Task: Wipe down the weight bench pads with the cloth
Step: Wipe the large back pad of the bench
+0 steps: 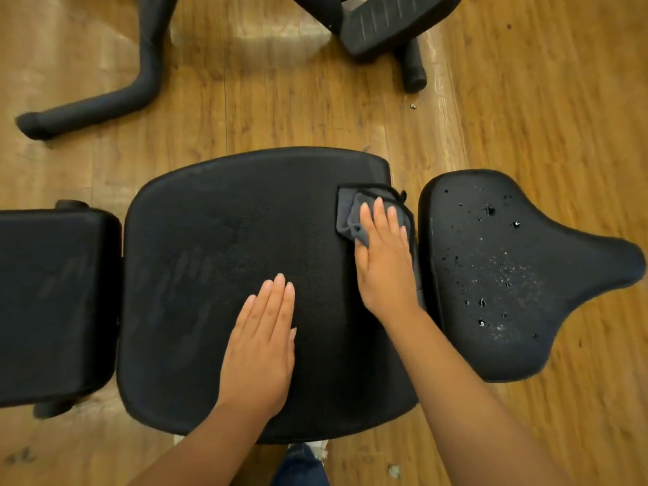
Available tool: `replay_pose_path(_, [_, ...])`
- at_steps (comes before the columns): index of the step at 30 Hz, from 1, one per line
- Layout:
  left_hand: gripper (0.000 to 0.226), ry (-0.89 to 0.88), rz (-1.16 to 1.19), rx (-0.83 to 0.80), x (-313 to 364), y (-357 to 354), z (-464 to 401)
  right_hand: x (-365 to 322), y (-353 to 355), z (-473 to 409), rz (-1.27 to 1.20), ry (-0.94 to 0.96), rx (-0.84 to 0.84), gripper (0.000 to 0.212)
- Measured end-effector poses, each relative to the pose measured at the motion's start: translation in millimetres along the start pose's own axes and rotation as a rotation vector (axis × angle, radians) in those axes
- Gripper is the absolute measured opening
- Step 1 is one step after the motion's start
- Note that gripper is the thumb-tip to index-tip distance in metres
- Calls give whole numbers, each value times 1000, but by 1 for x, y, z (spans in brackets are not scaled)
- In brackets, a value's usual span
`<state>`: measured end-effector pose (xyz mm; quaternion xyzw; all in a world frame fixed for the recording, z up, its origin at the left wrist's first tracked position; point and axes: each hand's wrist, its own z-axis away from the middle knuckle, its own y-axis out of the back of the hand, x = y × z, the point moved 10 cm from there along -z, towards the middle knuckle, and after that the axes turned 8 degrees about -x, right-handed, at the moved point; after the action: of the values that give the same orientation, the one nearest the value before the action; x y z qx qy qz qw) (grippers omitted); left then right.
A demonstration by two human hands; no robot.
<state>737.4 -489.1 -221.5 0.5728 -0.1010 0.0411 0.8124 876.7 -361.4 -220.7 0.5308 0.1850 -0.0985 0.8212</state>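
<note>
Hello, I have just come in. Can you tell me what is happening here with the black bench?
A person is wiping a weight bench. The right hand presses a dark grey folded cloth flat onto the far right corner of the large black middle pad, fingers straight, with no closed grip. The left hand rests flat on the same pad, nearer the person. The smaller black seat pad on the right carries droplets and looks not yet wiped. Another black pad lies to the left, over a wooden floor.

— what is the person wearing?
— both forearms (466, 391) are showing bare, no sleeves, no rings or watch visible on the left hand (261, 349) or right hand (384, 256).
— and below?
— dark blue denim, a trouser leg (301, 466), is peeking in at the bottom edge.
</note>
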Motion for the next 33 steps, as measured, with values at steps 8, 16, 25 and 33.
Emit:
replay_pose_path(8, [54,-3,8,11,0,2,0,-14,38,-78,-31,25,35,51])
replay_pose_path(16, [54,-8,11,14,0,3,1,-7,24,-34,-38,107,3,53])
replay_pose_path(25, [54,-7,9,13,-1,1,1,25,-41,130,-83,48,-14,56])
replay_pose_path(33, [55,-13,0,12,0,1,2,29,-70,200,23,-93,68,80])
